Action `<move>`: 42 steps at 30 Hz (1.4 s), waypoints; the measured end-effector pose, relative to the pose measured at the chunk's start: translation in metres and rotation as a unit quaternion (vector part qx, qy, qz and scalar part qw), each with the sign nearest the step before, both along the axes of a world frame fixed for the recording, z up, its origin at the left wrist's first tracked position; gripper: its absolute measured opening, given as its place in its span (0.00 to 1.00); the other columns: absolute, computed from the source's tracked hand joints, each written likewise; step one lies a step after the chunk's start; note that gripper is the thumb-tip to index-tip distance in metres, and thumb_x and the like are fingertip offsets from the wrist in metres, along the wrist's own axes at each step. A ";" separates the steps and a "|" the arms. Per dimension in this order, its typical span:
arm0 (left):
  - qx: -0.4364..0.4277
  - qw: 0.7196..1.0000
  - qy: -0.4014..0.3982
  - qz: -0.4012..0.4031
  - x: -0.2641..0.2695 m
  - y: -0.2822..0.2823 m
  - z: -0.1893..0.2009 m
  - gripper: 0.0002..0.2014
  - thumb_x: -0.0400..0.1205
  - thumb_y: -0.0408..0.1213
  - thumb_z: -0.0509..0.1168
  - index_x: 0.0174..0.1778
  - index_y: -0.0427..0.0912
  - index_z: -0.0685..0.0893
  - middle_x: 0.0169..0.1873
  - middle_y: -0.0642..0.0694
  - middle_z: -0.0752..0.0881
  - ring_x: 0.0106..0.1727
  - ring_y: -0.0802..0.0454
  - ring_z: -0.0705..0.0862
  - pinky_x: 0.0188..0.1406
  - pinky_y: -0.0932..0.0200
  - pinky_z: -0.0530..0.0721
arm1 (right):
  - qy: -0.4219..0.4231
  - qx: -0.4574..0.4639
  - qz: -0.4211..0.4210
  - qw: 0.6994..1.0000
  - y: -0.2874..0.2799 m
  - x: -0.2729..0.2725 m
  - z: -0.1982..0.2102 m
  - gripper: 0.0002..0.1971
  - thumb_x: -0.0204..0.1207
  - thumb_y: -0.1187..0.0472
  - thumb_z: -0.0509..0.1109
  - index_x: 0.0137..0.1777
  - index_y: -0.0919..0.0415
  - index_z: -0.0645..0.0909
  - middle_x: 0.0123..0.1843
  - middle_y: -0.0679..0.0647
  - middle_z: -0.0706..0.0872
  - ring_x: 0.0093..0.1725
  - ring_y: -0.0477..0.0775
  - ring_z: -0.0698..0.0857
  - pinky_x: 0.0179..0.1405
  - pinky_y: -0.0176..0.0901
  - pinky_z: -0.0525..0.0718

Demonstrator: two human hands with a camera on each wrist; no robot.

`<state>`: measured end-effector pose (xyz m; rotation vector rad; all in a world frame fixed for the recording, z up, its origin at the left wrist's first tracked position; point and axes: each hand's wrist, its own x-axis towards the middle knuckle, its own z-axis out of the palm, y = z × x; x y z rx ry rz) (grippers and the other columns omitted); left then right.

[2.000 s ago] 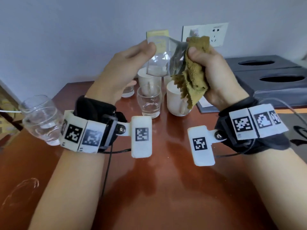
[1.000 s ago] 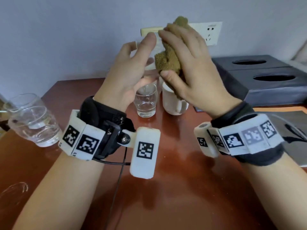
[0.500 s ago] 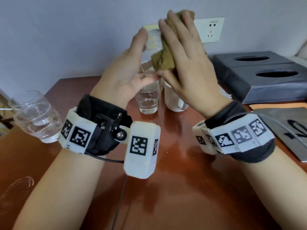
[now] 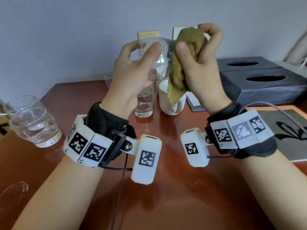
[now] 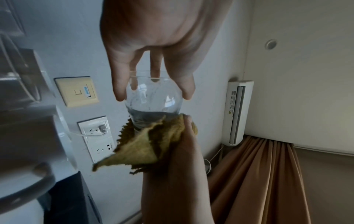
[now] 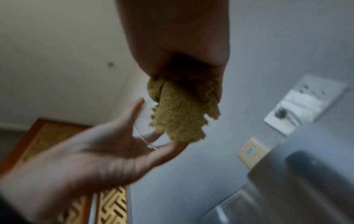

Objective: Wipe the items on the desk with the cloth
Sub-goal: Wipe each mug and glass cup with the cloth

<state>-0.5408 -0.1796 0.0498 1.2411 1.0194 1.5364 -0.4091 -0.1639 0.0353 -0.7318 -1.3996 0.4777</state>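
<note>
Head view: compared with half a second earlier, right hand (image 4: 201,63) turned thumb-forward, no longer laid flat over the glass (image 4: 155,61). Glass held sideways above the counter (image 4: 166,188), gripped by left hand (image 4: 131,75) with thumb and fingers (image 4: 152,49) curled round it. Cloth (image 4: 181,67) bunched in right hand, pressed against the glass end.

Left wrist view: left-hand fingers (image 5: 119,84) spread round the glass (image 5: 153,98); cloth (image 5: 145,150) wrapped over the far end.

Right wrist view: cloth (image 6: 180,115) clenched in right hand (image 6: 178,37); left hand (image 6: 91,153) beneath the glass rim (image 6: 145,141). Blurred.

The cloth (image 4: 181,63) looks nubby terry, the glass (image 4: 155,63) clear and glossy, the desk (image 4: 166,188) polished reddish wood.
</note>
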 end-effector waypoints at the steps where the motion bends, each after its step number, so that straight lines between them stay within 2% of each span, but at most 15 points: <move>1: -0.008 1.000 -0.008 -0.006 0.000 0.000 0.000 0.16 0.81 0.42 0.69 0.62 0.42 0.77 0.32 0.55 0.89 0.34 0.53 0.89 0.37 0.57 0.89 | -0.022 0.047 -0.004 0.999 -0.001 0.000 -0.002 0.20 0.78 0.66 0.67 0.60 0.63 0.58 0.52 0.52 0.74 0.47 0.35 0.78 0.52 0.32 0.77; 5: -0.048 0.998 -0.014 -0.023 0.004 0.000 -0.002 0.20 0.82 0.47 0.67 0.65 0.41 0.76 0.46 0.47 0.88 0.35 0.51 0.90 0.37 0.58 0.89 | -0.069 0.131 -0.091 0.985 -0.003 0.002 -0.005 0.18 0.71 0.65 0.74 0.50 0.51 0.66 0.50 0.46 0.79 0.49 0.39 0.79 0.53 0.32 0.76; 8: -0.059 0.998 -0.007 -0.028 0.008 0.001 -0.005 0.21 0.81 0.49 0.68 0.66 0.43 0.76 0.52 0.44 0.88 0.42 0.45 0.91 0.47 0.51 0.90 | -0.035 0.109 -0.136 0.984 -0.007 0.005 -0.001 0.11 0.73 0.60 0.74 0.41 0.52 0.71 0.42 0.39 0.82 0.43 0.28 0.80 0.46 0.24 0.75; 11: -0.065 0.997 -0.017 -0.023 0.012 0.003 -0.010 0.23 0.80 0.49 0.69 0.67 0.42 0.75 0.54 0.43 0.88 0.47 0.42 0.91 0.48 0.48 0.90 | -0.040 0.066 -0.157 0.985 -0.004 0.005 0.000 0.06 0.79 0.58 0.66 0.42 0.57 0.81 0.35 0.37 0.80 0.40 0.31 0.78 0.43 0.27 0.73; 13: -0.073 0.997 -0.032 -0.022 0.011 0.005 -0.011 0.24 0.80 0.49 0.69 0.68 0.42 0.75 0.52 0.44 0.88 0.43 0.50 0.91 0.49 0.48 0.90 | -0.104 0.067 -0.154 0.980 -0.002 0.000 -0.004 0.14 0.82 0.57 0.60 0.51 0.62 0.86 0.51 0.49 0.88 0.59 0.42 0.81 0.58 0.32 0.75; 16: -0.079 0.994 -0.076 -0.025 0.005 0.005 -0.008 0.30 0.76 0.53 0.70 0.71 0.43 0.75 0.56 0.42 0.86 0.51 0.55 0.90 0.51 0.44 0.89 | -0.218 0.081 -0.134 0.963 -0.004 -0.008 -0.011 0.19 0.80 0.55 0.61 0.66 0.60 0.82 0.73 0.62 0.77 0.73 0.54 0.73 0.70 0.35 0.67; 18: -0.080 0.991 -0.101 -0.020 0.000 0.005 -0.006 0.32 0.73 0.54 0.69 0.71 0.43 0.74 0.63 0.37 0.83 0.61 0.46 0.86 0.52 0.41 0.88 | -0.275 0.108 -0.135 0.946 -0.005 -0.011 -0.014 0.20 0.77 0.54 0.64 0.66 0.59 0.81 0.74 0.63 0.75 0.72 0.61 0.75 0.71 0.42 0.67; 21: -0.076 0.991 -0.114 -0.015 0.000 0.004 -0.002 0.24 0.81 0.52 0.65 0.68 0.44 0.73 0.66 0.41 0.81 0.64 0.46 0.84 0.52 0.41 0.88 | -0.280 0.185 -0.154 0.929 -0.003 -0.012 -0.018 0.15 0.73 0.60 0.68 0.58 0.63 0.85 0.69 0.64 0.79 0.68 0.66 0.77 0.72 0.47 0.67; 24: -0.078 0.992 -0.103 0.000 0.001 0.005 0.000 0.21 0.83 0.51 0.64 0.68 0.45 0.72 0.61 0.46 0.81 0.64 0.49 0.83 0.49 0.47 0.90 | -0.195 0.170 -0.148 0.955 -0.002 -0.007 -0.014 0.13 0.72 0.66 0.68 0.55 0.67 0.84 0.64 0.56 0.79 0.67 0.55 0.78 0.69 0.33 0.70; 26: -0.081 0.994 -0.074 0.004 0.003 0.005 -0.001 0.23 0.83 0.52 0.64 0.70 0.46 0.71 0.61 0.46 0.80 0.61 0.48 0.85 0.43 0.53 0.90 | -0.150 0.135 -0.156 0.967 -0.001 -0.002 -0.009 0.12 0.73 0.66 0.67 0.55 0.67 0.83 0.56 0.50 0.82 0.58 0.48 0.81 0.59 0.24 0.71; 30: -0.080 0.996 -0.045 -0.007 0.008 -0.002 -0.002 0.15 0.82 0.51 0.66 0.59 0.50 0.73 0.61 0.44 0.81 0.47 0.48 0.90 0.44 0.54 0.90 | -0.071 0.060 -0.162 0.982 -0.001 0.004 0.001 0.03 0.77 0.64 0.65 0.47 0.60 0.80 0.35 0.37 0.76 0.35 0.31 0.76 0.40 0.23 0.70; 33: -0.052 0.998 -0.019 -0.007 0.013 -0.007 -0.004 0.15 0.81 0.49 0.67 0.59 0.50 0.72 0.58 0.46 0.84 0.51 0.44 0.90 0.48 0.51 0.90 | -0.038 0.023 -0.147 0.988 -0.003 0.007 0.007 0.05 0.79 0.61 0.64 0.42 0.53 0.76 0.29 0.38 0.74 0.31 0.30 0.74 0.36 0.23 0.69; 35: -0.041 0.999 -0.013 -0.009 0.016 -0.009 -0.004 0.16 0.82 0.48 0.67 0.61 0.49 0.72 0.49 0.49 0.85 0.54 0.43 0.89 0.48 0.50 0.90 | -0.042 0.019 -0.131 0.990 -0.005 0.006 0.008 0.03 0.78 0.59 0.65 0.44 0.51 0.79 0.32 0.35 0.77 0.35 0.31 0.76 0.40 0.25 0.72; 38: -0.042 0.999 -0.019 -0.004 0.016 -0.009 -0.002 0.16 0.82 0.51 0.63 0.62 0.48 0.73 0.43 0.51 0.83 0.49 0.44 0.88 0.44 0.53 0.91 | -0.102 0.046 -0.118 0.987 -0.009 0.000 0.005 0.13 0.76 0.55 0.66 0.57 0.58 0.85 0.53 0.43 0.83 0.56 0.42 0.82 0.59 0.33 0.77; 42: -0.057 0.998 -0.029 -0.009 0.011 -0.007 -0.001 0.22 0.84 0.57 0.57 0.66 0.45 0.72 0.57 0.43 0.84 0.51 0.44 0.91 0.49 0.44 0.90 | -0.208 0.095 -0.087 0.970 -0.011 -0.002 -0.001 0.19 0.73 0.51 0.69 0.61 0.59 0.84 0.65 0.54 0.82 0.67 0.54 0.78 0.70 0.45 0.71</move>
